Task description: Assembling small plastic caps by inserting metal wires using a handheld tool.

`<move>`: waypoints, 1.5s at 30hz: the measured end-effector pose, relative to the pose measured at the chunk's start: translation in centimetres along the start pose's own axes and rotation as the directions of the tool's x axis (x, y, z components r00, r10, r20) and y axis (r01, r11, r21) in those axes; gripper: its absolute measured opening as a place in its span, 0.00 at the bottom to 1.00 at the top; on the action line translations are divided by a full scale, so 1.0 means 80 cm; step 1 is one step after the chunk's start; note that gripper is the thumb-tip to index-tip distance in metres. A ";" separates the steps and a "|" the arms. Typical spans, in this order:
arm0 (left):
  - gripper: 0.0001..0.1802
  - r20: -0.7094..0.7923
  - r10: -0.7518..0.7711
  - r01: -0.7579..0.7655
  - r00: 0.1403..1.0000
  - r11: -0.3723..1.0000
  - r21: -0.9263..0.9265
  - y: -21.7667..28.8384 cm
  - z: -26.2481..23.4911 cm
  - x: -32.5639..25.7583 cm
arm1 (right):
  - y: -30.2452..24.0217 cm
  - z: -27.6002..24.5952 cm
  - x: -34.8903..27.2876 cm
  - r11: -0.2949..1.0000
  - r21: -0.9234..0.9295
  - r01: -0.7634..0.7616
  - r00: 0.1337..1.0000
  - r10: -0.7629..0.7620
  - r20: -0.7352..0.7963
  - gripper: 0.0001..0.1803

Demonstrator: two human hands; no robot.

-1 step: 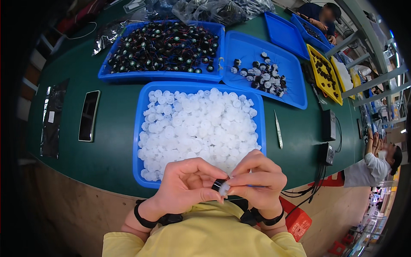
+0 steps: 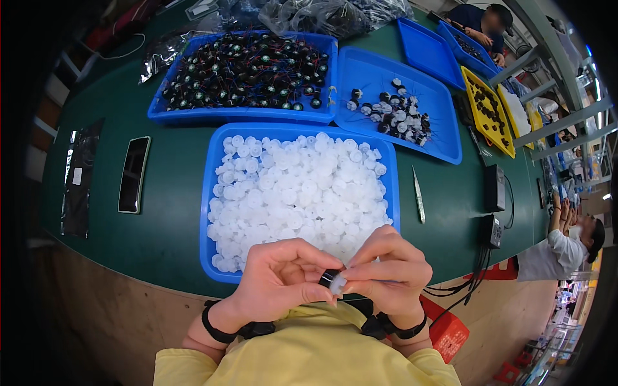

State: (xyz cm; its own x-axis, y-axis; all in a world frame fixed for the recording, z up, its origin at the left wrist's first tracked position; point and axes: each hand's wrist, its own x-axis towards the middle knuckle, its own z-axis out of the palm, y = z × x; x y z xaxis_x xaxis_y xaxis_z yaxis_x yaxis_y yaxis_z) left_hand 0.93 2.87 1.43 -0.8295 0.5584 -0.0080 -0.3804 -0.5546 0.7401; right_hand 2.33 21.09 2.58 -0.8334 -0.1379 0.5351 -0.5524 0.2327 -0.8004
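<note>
Over the near edge of a blue tray (image 2: 207, 212) heaped with translucent white plastic caps (image 2: 290, 186), my two hands meet at one small piece. My left hand (image 2: 277, 276) pinches a short black cylinder (image 2: 328, 277) between thumb and index finger. Against its right end sits a white plastic cap (image 2: 337, 284), gripped by the fingertips of my right hand (image 2: 389, 270). A bit of blue wire shows beneath the right fingers. How deeply the cap sits on the cylinder is hidden by my fingers.
Behind stands a blue tray (image 2: 244, 115) of black wired parts. To its right, another blue tray (image 2: 438, 138) holds capped ones. Tweezers (image 2: 418, 195) lie right, a phone (image 2: 134, 175) left. Black boxes (image 2: 494, 188) with cables line the right side. Two people work beyond.
</note>
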 end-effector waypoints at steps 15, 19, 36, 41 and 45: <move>0.18 0.085 0.197 -0.214 0.977 0.917 0.335 -0.001 0.000 -0.005 | -0.009 0.006 -0.005 0.970 -0.196 0.142 0.981 -0.164 -0.101 0.12; 0.18 0.074 0.042 -0.054 0.996 0.986 0.158 0.007 -0.002 -0.010 | -0.007 0.011 -0.007 0.966 0.260 0.001 0.996 0.024 -0.091 0.12; 0.40 0.135 -0.102 0.082 0.985 0.985 0.151 0.024 0.002 -0.008 | -0.014 0.005 0.000 0.993 0.106 -0.048 0.978 0.025 0.208 0.14; 0.32 0.099 0.027 -0.035 0.995 0.996 0.087 0.013 0.005 -0.017 | -0.019 0.003 -0.001 0.991 0.116 -0.073 0.967 0.042 0.252 0.20; 0.26 0.086 0.240 -0.253 0.967 0.946 0.202 -0.001 0.005 -0.017 | -0.019 0.009 -0.004 0.997 0.063 -0.047 0.985 0.036 0.169 0.17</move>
State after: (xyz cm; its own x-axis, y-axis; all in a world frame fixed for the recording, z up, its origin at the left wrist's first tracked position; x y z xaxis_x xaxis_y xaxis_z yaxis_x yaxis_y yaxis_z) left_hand 2.21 2.41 1.66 -0.8581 0.4599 0.2283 -0.0673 -0.5415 0.8380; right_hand 3.45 20.07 3.40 -0.8431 -0.2899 0.4530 -0.5125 0.1776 -0.8401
